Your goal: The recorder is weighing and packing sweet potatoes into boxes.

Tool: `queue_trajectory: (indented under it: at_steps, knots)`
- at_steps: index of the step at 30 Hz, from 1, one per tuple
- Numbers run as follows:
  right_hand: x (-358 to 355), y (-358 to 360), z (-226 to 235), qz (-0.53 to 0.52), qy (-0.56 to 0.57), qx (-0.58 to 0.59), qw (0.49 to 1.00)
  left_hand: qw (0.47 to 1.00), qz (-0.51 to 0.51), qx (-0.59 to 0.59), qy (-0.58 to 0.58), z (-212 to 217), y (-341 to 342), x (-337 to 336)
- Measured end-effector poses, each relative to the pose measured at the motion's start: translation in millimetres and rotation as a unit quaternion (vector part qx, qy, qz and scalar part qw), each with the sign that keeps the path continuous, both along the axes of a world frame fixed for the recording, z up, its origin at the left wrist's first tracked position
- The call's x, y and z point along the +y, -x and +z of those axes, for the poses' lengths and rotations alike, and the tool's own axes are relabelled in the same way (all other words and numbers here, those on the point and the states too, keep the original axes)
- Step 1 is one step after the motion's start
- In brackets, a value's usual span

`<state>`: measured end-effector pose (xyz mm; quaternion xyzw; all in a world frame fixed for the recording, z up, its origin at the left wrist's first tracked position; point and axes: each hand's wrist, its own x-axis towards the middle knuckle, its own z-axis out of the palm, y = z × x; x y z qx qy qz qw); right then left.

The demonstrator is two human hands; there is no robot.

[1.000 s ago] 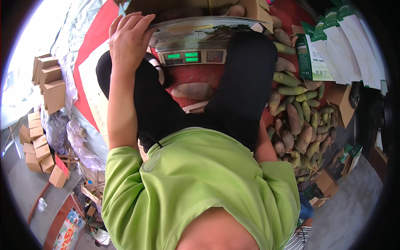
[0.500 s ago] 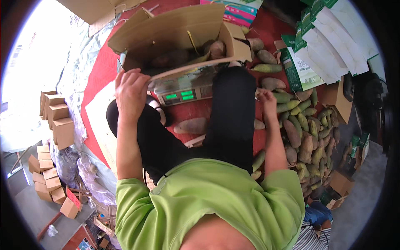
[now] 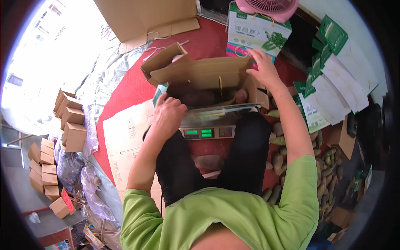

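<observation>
An open cardboard carton [image 3: 200,74] stands on a digital scale [image 3: 225,132] with a lit green display, between my knees. Inside lie brownish root vegetables [image 3: 241,96], partly in shadow, and a yellow cord hangs on the far wall. My left hand [image 3: 168,114] is curled over the near left corner of the carton, beside a green flap piece [image 3: 160,93]. At the carton's far right corner, my right hand [image 3: 265,71] reaches to the raised far flap, thumb and fingers apart around its end.
A white printed carton [image 3: 256,35] with a pink fan [image 3: 268,7] on it stands beyond my right hand. Green and brown root vegetables [image 3: 327,179] are heaped at the right, below white-and-green folded packaging [image 3: 339,83]. A flattened cardboard sheet [image 3: 125,137] lies at left.
My right hand has gone from beside my right knee up to the carton's far right flap. My left hand stays at the near left corner. The view has shifted, showing more beyond the carton.
</observation>
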<state>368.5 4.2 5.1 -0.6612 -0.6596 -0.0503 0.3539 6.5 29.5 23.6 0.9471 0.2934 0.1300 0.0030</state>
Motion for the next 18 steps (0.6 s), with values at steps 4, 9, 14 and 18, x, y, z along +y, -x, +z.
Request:
queue_trajectory:
  at_steps: [4, 9, 14, 18]
  knots:
    - [31.1, -12.3, -2.8, -0.004, 0.155, -0.006, 0.988, 0.999, -0.008, -0.023, 0.028, -3.1, 1.8, 5.0]
    - [32.8, 8.3, 11.8, -0.018, 0.194, 0.01, 0.981, 0.998, -0.01, -0.037, 0.046, -2.1, 16.0, 9.3]
    - [43.2, 35.3, 38.5, -0.009, 0.169, -0.051, 0.984, 0.995, 0.007, -0.096, 0.03, -2.3, 41.3, 16.7]
    - [69.9, 69.8, 63.0, 0.04, 0.098, -0.128, 0.986, 0.992, 0.049, -0.119, 0.019, 9.6, 76.6, 22.1]
